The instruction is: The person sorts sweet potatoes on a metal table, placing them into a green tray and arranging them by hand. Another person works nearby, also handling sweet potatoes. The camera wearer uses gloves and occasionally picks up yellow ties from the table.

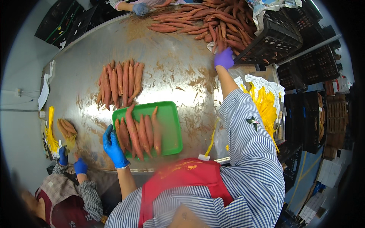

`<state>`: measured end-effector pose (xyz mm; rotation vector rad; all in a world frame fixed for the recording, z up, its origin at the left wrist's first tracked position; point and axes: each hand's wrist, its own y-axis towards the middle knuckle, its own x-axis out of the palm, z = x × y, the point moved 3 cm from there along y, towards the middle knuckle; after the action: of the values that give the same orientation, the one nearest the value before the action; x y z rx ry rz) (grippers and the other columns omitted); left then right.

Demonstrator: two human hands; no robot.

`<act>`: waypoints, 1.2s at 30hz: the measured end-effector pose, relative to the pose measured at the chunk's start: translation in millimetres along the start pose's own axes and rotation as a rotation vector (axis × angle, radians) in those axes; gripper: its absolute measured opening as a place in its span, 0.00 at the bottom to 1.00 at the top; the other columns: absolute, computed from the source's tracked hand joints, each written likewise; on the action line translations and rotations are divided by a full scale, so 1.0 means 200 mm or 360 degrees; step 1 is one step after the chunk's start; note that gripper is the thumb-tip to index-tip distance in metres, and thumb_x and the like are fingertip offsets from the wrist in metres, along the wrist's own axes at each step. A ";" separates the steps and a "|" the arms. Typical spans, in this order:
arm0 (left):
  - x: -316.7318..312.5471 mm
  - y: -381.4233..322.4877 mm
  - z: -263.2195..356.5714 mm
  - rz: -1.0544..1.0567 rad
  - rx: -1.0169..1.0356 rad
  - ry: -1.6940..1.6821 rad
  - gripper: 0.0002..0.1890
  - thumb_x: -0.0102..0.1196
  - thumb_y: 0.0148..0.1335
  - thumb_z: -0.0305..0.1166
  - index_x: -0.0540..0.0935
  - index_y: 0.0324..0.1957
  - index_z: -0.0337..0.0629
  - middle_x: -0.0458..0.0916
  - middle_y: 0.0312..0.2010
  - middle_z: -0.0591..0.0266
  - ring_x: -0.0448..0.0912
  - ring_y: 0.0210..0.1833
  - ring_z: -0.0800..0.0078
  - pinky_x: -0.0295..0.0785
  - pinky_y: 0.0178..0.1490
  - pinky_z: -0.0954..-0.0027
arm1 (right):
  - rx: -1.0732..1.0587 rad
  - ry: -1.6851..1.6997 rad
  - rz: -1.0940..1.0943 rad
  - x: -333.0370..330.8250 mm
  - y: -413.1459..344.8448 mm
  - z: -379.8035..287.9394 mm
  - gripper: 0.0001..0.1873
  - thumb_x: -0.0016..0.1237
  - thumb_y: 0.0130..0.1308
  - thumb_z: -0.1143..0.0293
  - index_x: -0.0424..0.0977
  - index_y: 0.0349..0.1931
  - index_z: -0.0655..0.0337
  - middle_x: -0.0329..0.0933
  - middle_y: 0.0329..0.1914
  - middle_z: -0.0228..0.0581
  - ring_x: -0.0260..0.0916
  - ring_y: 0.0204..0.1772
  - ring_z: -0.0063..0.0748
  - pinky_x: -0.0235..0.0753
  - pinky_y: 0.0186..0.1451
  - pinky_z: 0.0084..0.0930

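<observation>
In a blue glove, my left hand (115, 148) is at the left rim of a green plastic tray (173, 136), its fingers curled at the edge. Several sweet potatoes (134, 134) lie side by side in the tray, some poking past the rim. My right hand (224, 59), in a purple glove, reaches far forward to the near edge of a large sweet potato heap (196, 21). Its fingertips touch a few long sweet potatoes (219, 40); whether they close around them is hidden. Beyond the tray, a row of sweet potatoes (121, 81) lies on the metal table (168, 59).
A black plastic crate (281, 31) lies tipped at the heap. Yellow mesh bags (262, 105) with white tags lie right; more yellow mesh (51, 131) hangs left. A co-worker's blue-gloved hands (80, 166) are near a bagged bundle (67, 129). Another person's gloved hand (140, 9) is across the table.
</observation>
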<state>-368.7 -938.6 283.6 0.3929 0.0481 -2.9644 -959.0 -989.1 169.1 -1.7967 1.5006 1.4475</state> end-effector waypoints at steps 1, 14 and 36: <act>0.01 0.01 0.00 -0.0019 -0.0001 -0.0027 0.15 0.48 0.69 0.29 0.75 0.53 0.30 0.77 0.51 0.54 0.74 0.53 0.69 0.68 0.58 0.67 | 0.0067 -0.0036 -0.0023 0.02 0.02 -0.02 0.36 0.50 0.57 0.51 0.59 0.62 0.59 0.70 0.56 0.51 0.74 0.54 0.47 0.75 0.50 0.41; 0.06 -0.02 0.14 -0.0030 0.0130 -0.0117 0.14 0.46 0.68 0.26 0.75 0.53 0.30 0.77 0.50 0.56 0.74 0.52 0.70 0.67 0.59 0.69 | 0.0734 0.1645 -0.1220 -0.05 -0.21 0.25 0.18 0.50 0.59 0.61 0.74 0.48 0.58 0.70 0.23 0.30 0.62 0.20 0.21 0.62 0.24 0.18; 0.69 -0.66 0.21 -0.1833 -0.0572 -0.1576 0.33 0.55 0.63 0.39 0.60 0.65 0.36 0.70 0.58 0.50 0.69 0.61 0.61 0.61 0.67 0.62 | -0.0049 0.2340 -0.2779 -1.31 -1.70 0.08 0.31 0.43 0.62 0.40 0.72 0.43 0.66 0.76 0.30 0.40 0.65 0.22 0.22 0.62 0.25 0.16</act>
<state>-531.2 -830.3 290.1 -1.6481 0.9207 -3.5640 -637.9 -729.5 287.4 -2.7587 -0.3387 -0.8429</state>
